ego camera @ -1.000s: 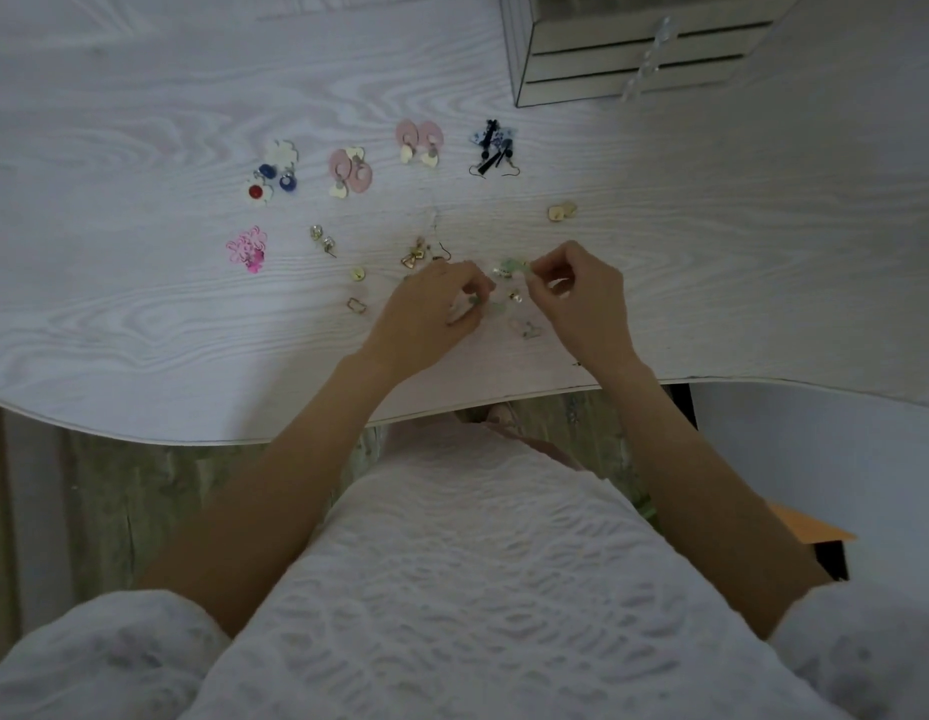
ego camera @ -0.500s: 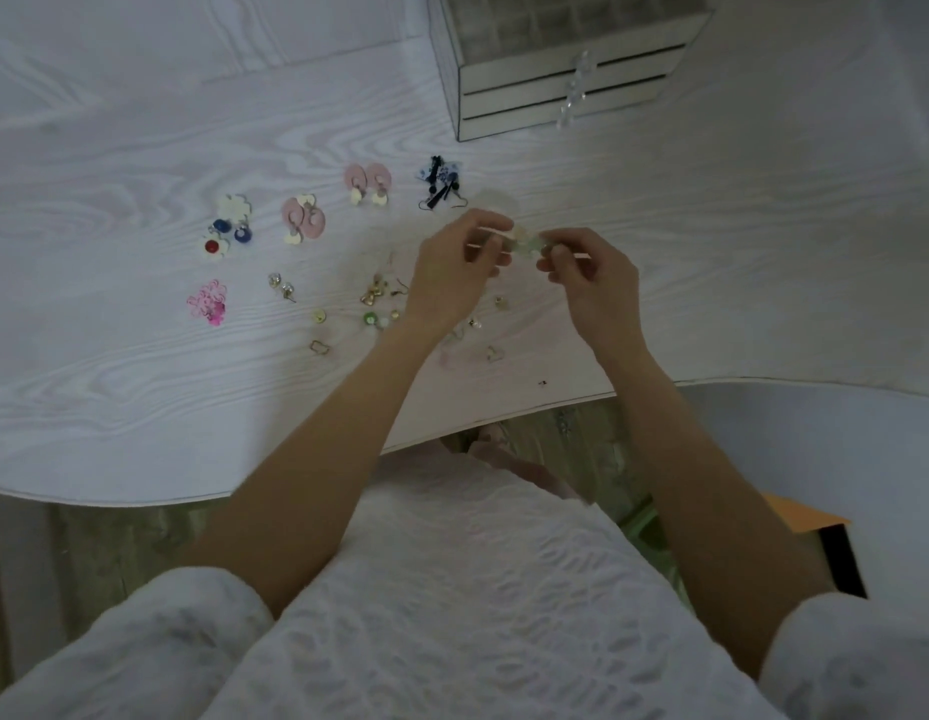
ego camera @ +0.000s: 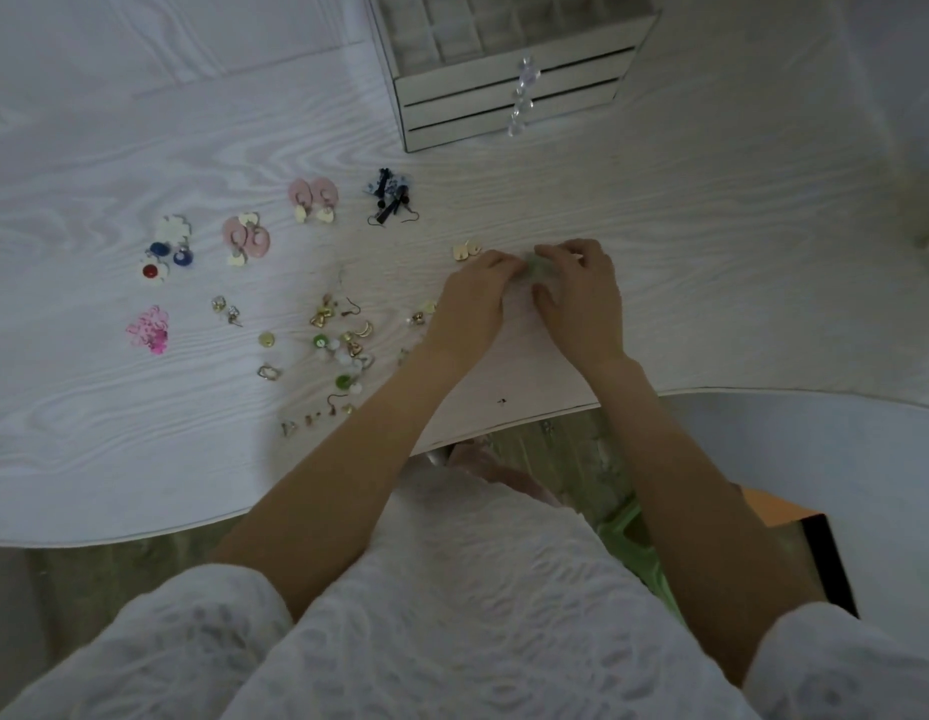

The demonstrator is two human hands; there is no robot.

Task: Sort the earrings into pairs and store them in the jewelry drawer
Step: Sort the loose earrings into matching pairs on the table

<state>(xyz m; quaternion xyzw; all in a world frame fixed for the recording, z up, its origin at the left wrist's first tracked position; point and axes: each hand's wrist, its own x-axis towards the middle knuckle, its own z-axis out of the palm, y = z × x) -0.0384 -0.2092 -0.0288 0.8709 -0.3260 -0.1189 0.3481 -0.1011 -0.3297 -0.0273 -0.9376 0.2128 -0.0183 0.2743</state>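
My left hand (ego camera: pixel 472 298) and my right hand (ego camera: pixel 581 293) meet over the white table (ego camera: pixel 711 283), fingertips pinched together on a pale green earring (ego camera: pixel 536 266) between them. A small gold pair (ego camera: pixel 466 251) lies just left of my left fingers. Sorted pairs lie in a row further left: a black and blue pair (ego camera: pixel 392 202), two pink disc pairs (ego camera: pixel 314 200) (ego camera: pixel 246 239), a white flower pair (ego camera: pixel 167 249) and a pink wire pair (ego camera: pixel 149 330). A loose heap of small gold and green earrings (ego camera: pixel 340 343) sits beside my left forearm. The mirrored jewelry drawer box (ego camera: pixel 509 65) stands at the back.
The table's curved front edge (ego camera: pixel 504 433) runs under my forearms. An orange and black object (ego camera: pixel 795 532) is on the floor at the right. The box's crystal knobs (ego camera: pixel 522 96) face me and its drawers are closed.
Both hands rose from the table with the pale green earring, then moved right and away from the loose heap; they now hold it low over the table near the gold pair.
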